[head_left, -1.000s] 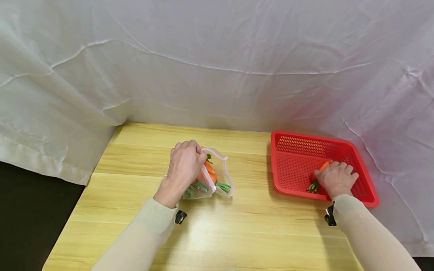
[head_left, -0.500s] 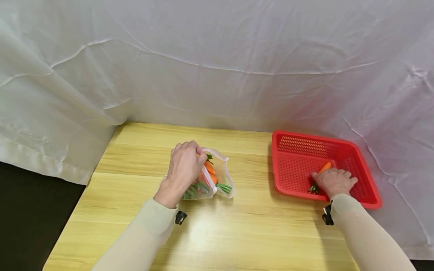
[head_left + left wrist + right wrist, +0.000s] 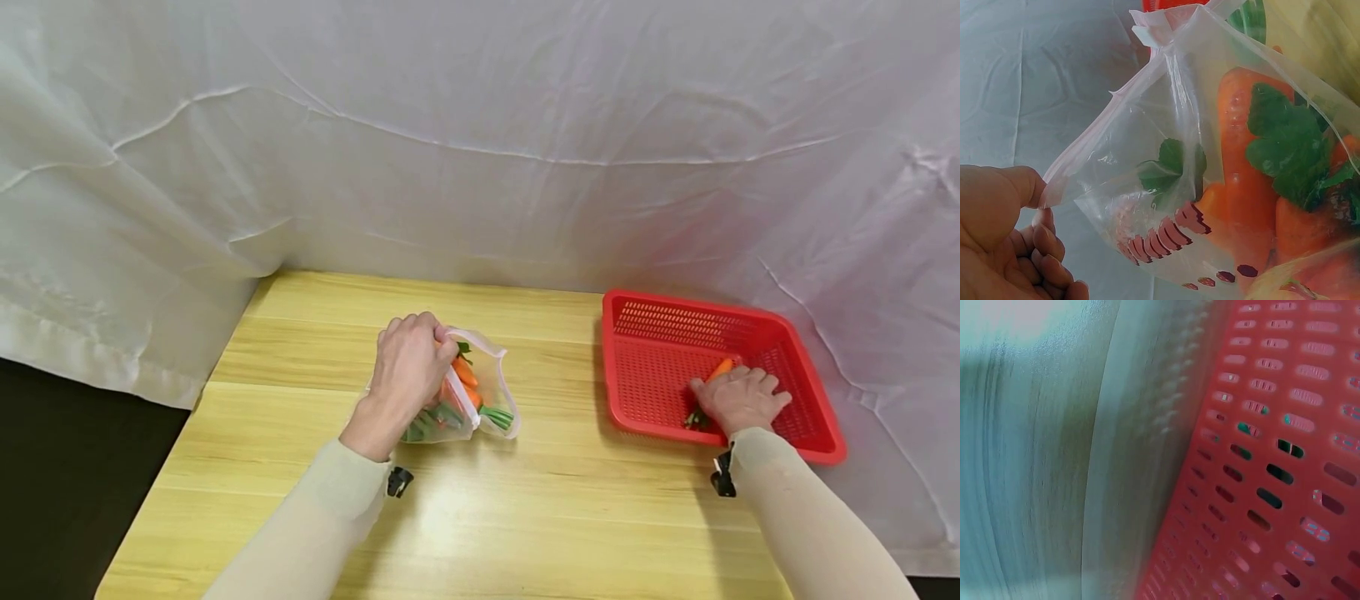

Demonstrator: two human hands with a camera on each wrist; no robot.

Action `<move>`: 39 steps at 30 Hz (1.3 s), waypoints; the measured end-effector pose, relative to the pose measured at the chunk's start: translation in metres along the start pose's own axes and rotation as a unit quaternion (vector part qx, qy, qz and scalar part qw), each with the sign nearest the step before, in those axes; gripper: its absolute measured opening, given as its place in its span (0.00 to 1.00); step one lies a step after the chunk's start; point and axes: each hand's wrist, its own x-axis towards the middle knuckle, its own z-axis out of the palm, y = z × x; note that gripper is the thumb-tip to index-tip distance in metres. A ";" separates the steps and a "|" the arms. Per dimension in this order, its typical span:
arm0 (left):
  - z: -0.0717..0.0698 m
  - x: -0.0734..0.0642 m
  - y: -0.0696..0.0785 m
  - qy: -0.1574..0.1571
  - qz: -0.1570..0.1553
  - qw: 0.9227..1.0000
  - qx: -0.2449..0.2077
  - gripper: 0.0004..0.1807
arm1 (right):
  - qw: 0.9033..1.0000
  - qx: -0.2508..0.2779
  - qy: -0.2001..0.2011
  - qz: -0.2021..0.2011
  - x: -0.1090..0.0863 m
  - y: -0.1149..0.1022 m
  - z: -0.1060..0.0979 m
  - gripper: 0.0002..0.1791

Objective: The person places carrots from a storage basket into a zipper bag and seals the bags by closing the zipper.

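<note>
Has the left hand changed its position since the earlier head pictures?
No. In the head view, the left hand shows no visible shift, in any direction, against the wooden table.

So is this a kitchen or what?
Maybe not a kitchen; it looks more like a little curtained-off work space, perhaps for filming. A pale sheet hangs behind the wooden table, and small black gadgets, possibly cameras, stick out at the person's wrists.
</note>
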 end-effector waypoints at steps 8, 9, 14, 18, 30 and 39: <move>0.001 0.000 0.000 -0.003 -0.002 1.000 0.001 0.07 | 1.000 0.006 -0.003 0.004 0.001 0.001 0.003 0.59; 0.001 0.000 0.000 -0.003 -0.002 1.000 0.001 0.07 | 1.000 0.006 -0.002 0.004 0.001 0.001 0.003 0.58; 0.001 0.000 0.000 -0.002 -0.003 1.000 0.003 0.07 | 1.000 0.011 0.023 0.000 0.000 -0.001 0.003 0.57; 0.002 0.001 -0.001 -0.002 -0.002 1.000 0.004 0.08 | 0.999 0.014 0.044 -0.007 -0.002 -0.002 -0.002 0.57; 0.004 -0.001 -0.001 -0.014 -0.002 1.000 -0.006 0.06 | 0.997 0.073 0.012 -0.014 0.008 0.011 0.000 0.69; 0.005 0.001 0.000 -0.011 0.000 1.000 0.003 0.05 | 0.997 0.074 -0.014 -0.016 0.007 0.009 0.001 0.59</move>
